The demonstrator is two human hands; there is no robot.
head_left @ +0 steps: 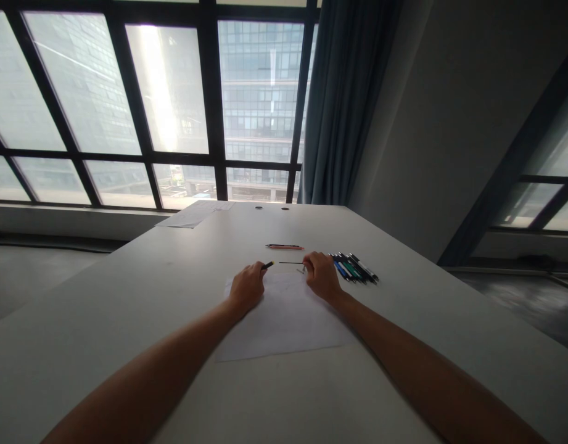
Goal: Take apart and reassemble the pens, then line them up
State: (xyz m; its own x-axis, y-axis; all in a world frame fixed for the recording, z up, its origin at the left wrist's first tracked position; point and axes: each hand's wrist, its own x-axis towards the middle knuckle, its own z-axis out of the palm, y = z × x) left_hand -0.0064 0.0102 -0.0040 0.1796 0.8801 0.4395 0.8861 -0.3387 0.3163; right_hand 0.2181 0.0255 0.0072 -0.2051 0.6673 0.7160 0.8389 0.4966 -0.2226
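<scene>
My left hand (247, 285) is closed around a short black pen barrel (267, 266) with a yellowish end pointing right. Between the pinched fingers of my right hand (321, 276) is a thin dark rod like a pen refill (291, 263), reaching left toward the barrel but apart from it. Just under those fingertips lie small pale pieces (301, 271), too small to name. Both hands are over the far part of a white paper sheet (284, 327) on the table.
Beside my right hand lies a row of several black, blue and green pens (355, 268). Farther off are a dark and a pinkish pen (284, 246), side by side. Papers (191, 214) rest at the far left of the white table (172, 271), before windows and a curtain (346, 105).
</scene>
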